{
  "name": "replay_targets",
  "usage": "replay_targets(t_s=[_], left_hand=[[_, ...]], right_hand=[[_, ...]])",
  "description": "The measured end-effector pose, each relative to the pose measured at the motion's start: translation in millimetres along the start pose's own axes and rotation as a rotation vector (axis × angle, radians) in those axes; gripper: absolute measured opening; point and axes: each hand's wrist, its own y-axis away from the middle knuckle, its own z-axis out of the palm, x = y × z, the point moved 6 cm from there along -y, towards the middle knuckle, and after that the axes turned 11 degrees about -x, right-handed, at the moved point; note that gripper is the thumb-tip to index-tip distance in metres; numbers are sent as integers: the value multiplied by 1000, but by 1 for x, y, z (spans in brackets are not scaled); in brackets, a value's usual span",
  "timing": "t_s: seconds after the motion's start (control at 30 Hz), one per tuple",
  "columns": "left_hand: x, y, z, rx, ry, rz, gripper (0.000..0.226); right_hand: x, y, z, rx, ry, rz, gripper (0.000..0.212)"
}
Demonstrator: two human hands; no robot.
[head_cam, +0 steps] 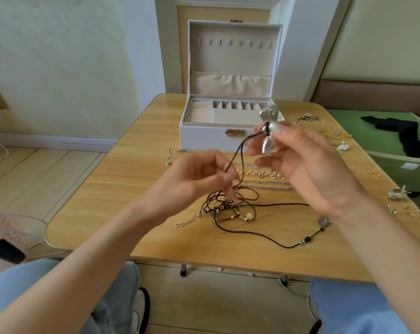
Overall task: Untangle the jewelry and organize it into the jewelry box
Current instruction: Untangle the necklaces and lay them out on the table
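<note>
The right hand (pixel 298 160) pinches the silver pendant (pixel 268 131) high, and its dark cord (pixel 238 155) slopes down-left to the closed left hand (pixel 204 174), which is nearer the tangle (pixel 230 203).

There is one view only, from the wide-angle camera on my head, looking forward and down over my own forearms, so there is no second view for it to overlap with. My left hand (pixel 201 174) and right hand (pixel 298 160) sit close under the lens near the middle, with the wooden table (pixel 107 196) spread beneath them and my knees at the bottom edge. Further off, straight ahead, the open jewelry box (pixel 230 92) faces me at the table's far side, and the wide lens bends the walls at the edges.
</note>
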Motion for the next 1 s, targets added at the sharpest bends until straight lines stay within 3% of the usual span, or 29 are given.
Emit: replay_targets(t_s=[0.2,0.3,0.57,0.8,0.9,1.0], left_hand=[[3,0,-11,89,40,25,13],[0,3,-20,148,94,33,12],[-5,9,-37,254,216,27,8],[-6,13,-43,250,163,1,17],[-7,16,-47,231,165,-32,12],[-8,18,-48,254,49,-63,8]], right_hand=[[-12,2,-24,100,-352,-57,26],[-15,7,-37,189,-355,-46,27],[-23,20,-63,272,241,-21,21],[-21,24,-54,135,730,29,17],[-15,24,-57,108,848,114,21],[-2,24,-62,33,1005,312,20]])
